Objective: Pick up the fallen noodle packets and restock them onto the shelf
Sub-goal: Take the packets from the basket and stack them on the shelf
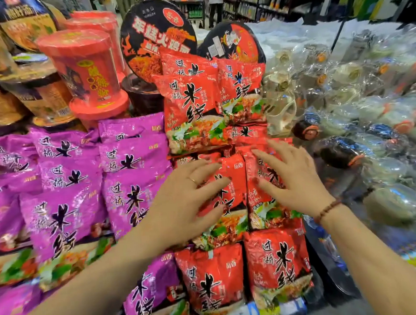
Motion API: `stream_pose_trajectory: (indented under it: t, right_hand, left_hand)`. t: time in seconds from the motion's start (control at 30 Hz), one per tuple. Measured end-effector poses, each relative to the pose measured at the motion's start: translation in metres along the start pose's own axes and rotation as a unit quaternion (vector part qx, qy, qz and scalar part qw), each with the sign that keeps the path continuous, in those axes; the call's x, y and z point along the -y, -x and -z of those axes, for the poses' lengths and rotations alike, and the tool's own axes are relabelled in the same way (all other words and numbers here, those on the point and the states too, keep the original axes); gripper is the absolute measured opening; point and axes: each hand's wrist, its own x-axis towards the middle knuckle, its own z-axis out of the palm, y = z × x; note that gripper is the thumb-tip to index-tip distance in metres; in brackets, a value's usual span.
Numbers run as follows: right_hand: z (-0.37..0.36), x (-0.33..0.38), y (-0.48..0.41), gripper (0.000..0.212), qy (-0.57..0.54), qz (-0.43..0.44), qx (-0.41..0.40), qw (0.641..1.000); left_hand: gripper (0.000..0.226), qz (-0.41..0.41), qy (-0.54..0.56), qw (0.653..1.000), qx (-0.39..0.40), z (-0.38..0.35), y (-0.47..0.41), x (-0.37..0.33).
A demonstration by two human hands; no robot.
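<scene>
Left hand (pixel 187 198) and right hand (pixel 290 183) are pressing red rice-noodle packets (pixel 230 178) into place on the shelf (pixel 262 312).

Both hands are lying spread and flat with straight fingers, each pushing on one packet and gripping nothing. The pressed packets are sitting in the middle row, between the upright red packets (pixel 191 109) behind and the front row (pixel 278 263) at the shelf edge, with purple packets (pixel 66 216) just beside. The wrappers look slick and loosely stacked, so too hard a push risks tipping the upright ones or sliding the front row off the edge.
</scene>
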Motion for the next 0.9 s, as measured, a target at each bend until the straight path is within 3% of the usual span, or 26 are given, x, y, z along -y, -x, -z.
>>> stream_pose_trajectory:
  t: [0.13, 0.33, 0.47, 0.63, 0.77, 0.9]
  right_hand:
    - [-0.027, 0.002, 0.004, 0.072, -0.009, -0.045, 0.046, 0.998]
    - [-0.048, 0.005, -0.008, 0.074, 0.05, -0.052, 0.019, 0.997]
    - [-0.037, 0.005, 0.004, 0.071, 0.038, -0.05, 0.024, 0.998]
    - [-0.029, 0.025, 0.084, 0.056, -0.033, 0.007, -0.103, 0.994]
    - [-0.061, 0.037, 0.149, 0.055, -0.028, 0.028, -0.128, 0.991]
    - [-0.092, 0.039, 0.158, 0.066, 0.003, -0.018, -0.066, 0.998]
  left_hand:
    - [0.064, 0.04, -0.079, 0.99, 0.107, -0.027, 0.009, 0.0]
    - [0.07, 0.063, -0.116, 0.979, 0.155, -0.035, 0.009, 0.006]
    - [0.067, 0.073, -0.119, 0.982, 0.129, -0.031, 0.016, -0.003]
    - [0.05, 0.023, -0.027, 0.999, -0.005, -0.039, 0.079, -0.04]
    - [0.046, -0.019, -0.037, 0.999, 0.031, -0.074, 0.129, -0.069]
    - [0.052, 0.006, -0.081, 0.994, 0.072, -0.093, 0.127, -0.07]
